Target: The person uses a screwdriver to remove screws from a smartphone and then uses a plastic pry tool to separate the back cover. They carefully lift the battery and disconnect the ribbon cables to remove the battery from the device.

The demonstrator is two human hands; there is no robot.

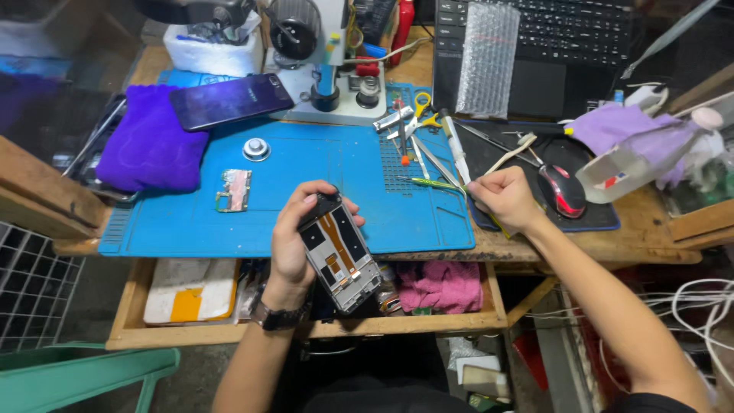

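My left hand (294,237) holds an opened phone (340,252) with its back removed, showing an orange flex cable and a metal frame, just in front of the blue work mat (306,180). My right hand (505,199) rests at the mat's right edge, fingers closed on a thin green-handled tool (432,183) that lies across the mat. A loose circuit board (234,190) lies on the mat to the left. Several tweezers and screwdrivers (417,145) lie near the mat's upper right.
A second phone (229,101) rests on a purple cloth (149,141) at left. A microscope base (329,92) stands behind the mat, a laptop (535,53) and a mouse (562,191) sit at right. An open drawer (306,325) below holds a pink cloth (440,287).
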